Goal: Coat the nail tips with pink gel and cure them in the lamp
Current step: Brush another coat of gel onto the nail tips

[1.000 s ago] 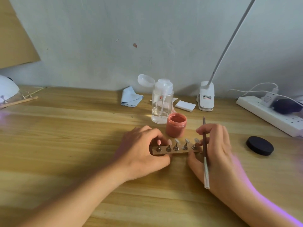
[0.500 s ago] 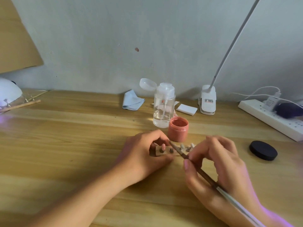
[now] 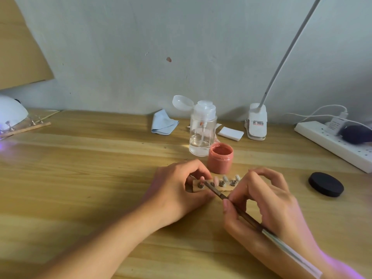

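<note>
Nearest, the right hand (image 3: pixel 267 206) pinches a brush (image 3: pixel 241 213) pen-fashion, bristles at the leftmost nail tip (image 3: pixel 202 179). The left hand (image 3: pixel 177 192) grips one end of the wooden holder (image 3: pixel 227 187) — it lies flat on the table (image 3: pixel 100 178), tips standing in a row. Just behind sits the open pink gel jar (image 3: pixel 220 158) — the curing lamp (image 3: pixel 10 113) stands far left.

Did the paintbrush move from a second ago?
Yes. The brush in the right hand tipped over and its tip swung left, from right of the pink gel jar to the leftmost nail tip.
</note>
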{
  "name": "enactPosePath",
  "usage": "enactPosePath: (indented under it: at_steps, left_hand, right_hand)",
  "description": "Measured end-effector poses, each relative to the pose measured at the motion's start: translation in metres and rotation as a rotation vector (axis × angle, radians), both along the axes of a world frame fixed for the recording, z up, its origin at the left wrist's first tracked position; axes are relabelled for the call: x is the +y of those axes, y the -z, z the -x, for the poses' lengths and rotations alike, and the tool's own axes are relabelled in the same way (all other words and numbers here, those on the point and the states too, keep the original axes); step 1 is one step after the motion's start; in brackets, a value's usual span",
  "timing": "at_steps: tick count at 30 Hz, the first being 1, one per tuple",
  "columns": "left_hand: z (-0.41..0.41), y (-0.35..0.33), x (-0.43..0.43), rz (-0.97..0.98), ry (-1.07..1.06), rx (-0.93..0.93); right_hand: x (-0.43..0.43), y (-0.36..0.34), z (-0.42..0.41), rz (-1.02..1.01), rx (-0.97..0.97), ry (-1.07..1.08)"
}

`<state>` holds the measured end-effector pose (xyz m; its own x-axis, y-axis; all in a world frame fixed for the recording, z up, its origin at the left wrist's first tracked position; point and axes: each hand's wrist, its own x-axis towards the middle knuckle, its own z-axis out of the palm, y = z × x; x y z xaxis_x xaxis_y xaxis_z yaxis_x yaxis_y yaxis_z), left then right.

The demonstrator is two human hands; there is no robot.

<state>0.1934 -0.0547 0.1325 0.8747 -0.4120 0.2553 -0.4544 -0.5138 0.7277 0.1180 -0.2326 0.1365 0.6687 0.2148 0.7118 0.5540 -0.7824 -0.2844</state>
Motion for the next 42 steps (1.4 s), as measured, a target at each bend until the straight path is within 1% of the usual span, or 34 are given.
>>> enactPosePath:
  at_steps: [21, 30, 35, 39, 42]
  left_hand:
    - [-0.0021, 0.0023, -0.0006, -0.009, 0.004, -0.037]
    - [-0.0038, 0.0041, 0.0006, -0.035, -0.007, -0.023]
    - [-0.0027, 0.0033, 0.001, -0.043, -0.012, -0.027]
    - [-0.0034, 0.0042, 0.0008, -0.038, -0.011, -0.029]
    - [-0.0037, 0.004, 0.0009, -0.042, -0.014, -0.026]
  right_hand:
    - [0.0006, -0.0009, 0.0024, -0.073, 0.009, -0.014]
    - [0.0007, -0.0022, 0.005, -0.029, 0.0, -0.006]
    - [0.0016, -0.0057, 0.0092, -0.061, 0.017, 0.004]
    - [0.0021, -0.0043, 0.0084, -0.015, 0.036, 0.003]
    - [0.0018, -0.0048, 0.0087, -0.043, 0.031, -0.004]
